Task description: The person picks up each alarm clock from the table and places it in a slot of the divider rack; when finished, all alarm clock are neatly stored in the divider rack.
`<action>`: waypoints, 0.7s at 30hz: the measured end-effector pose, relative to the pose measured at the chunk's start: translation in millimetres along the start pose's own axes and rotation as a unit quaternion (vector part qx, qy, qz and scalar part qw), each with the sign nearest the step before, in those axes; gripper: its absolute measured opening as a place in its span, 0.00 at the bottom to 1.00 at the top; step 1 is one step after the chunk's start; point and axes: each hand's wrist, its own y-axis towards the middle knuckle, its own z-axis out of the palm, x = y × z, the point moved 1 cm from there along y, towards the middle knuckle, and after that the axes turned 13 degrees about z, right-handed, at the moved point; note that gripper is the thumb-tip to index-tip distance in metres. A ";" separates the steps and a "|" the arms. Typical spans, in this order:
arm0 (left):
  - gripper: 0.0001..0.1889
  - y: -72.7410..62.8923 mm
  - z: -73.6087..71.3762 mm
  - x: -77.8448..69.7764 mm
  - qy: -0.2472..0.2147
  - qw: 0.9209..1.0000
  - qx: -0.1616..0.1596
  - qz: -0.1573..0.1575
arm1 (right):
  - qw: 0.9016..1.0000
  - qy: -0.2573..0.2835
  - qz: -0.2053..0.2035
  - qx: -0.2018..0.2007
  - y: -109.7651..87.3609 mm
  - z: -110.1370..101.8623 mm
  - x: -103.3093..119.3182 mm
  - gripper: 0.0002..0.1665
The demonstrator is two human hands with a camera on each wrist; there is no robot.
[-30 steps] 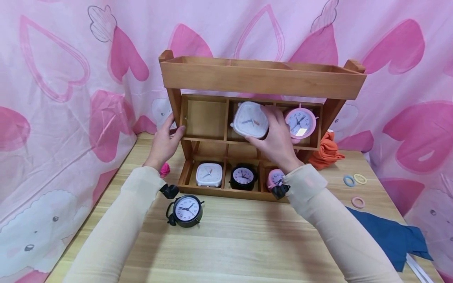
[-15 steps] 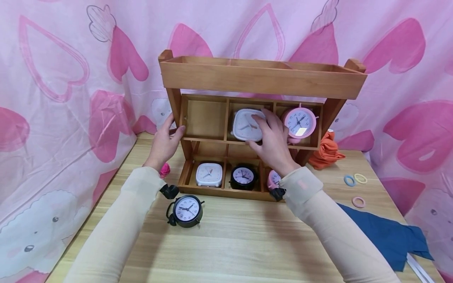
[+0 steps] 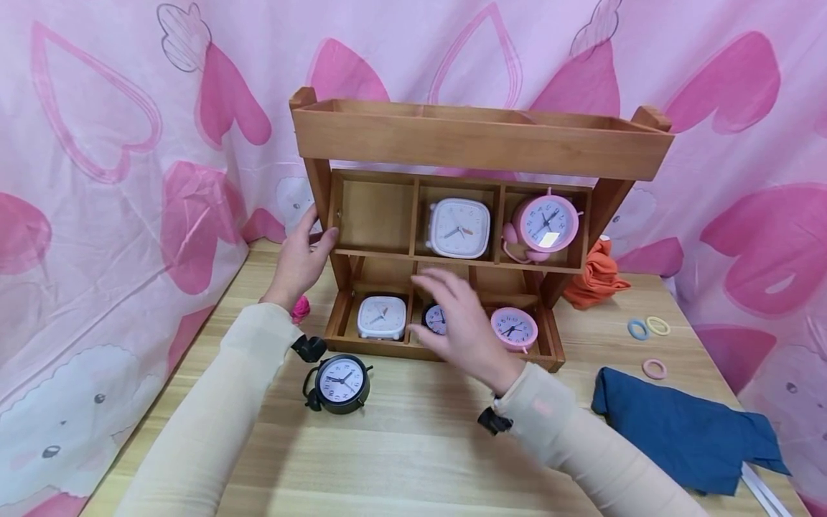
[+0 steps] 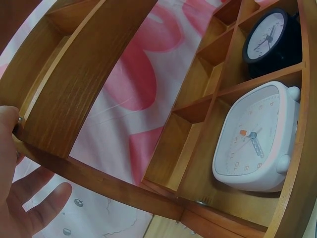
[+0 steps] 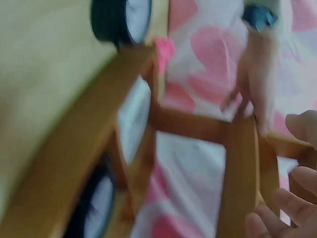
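A wooden tiered rack [image 3: 481,148] stands on the table with divided trays. My left hand [image 3: 299,260] holds its left side at the middle tier, thumb on the tray's edge. A white alarm clock [image 3: 459,228] sits in the middle compartment of that tier, with a pink twin-bell clock [image 3: 548,224] to its right. My right hand [image 3: 461,327] is apart from the clocks, fingers extended, in front of the lower tier. It partly hides a black clock [image 3: 434,318] there, between another white clock [image 4: 255,138] and a small pink clock [image 3: 514,328].
A black twin-bell clock [image 3: 342,384] lies on the table before the rack. To the right are an orange cloth [image 3: 596,276], several coloured rings [image 3: 654,369] and a blue cloth [image 3: 685,427]. Something bright pink [image 3: 301,309] lies by the rack's left side.
The white clock was lowered into the middle compartment and settled flat there. My right hand has let it go and drawn back down toward me. The left hand stayed on the rack.
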 end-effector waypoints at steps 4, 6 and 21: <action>0.31 0.4 0.4 0.9 0.001 1.000 0.001 -0.004 | 0.998 0.002 0.018 0.055 -14.5 25.5 4.6 0.43; 0.31 0.4 0.3 0.8 0.001 1.000 0.000 -0.004 | 0.996 0.003 0.030 0.084 -21.7 38.8 5.3 0.44; 0.32 0.0 0.5 0.4 0.004 1.000 0.001 -0.006 | 0.977 -0.019 0.039 0.211 -54.0 119.0 13.9 0.48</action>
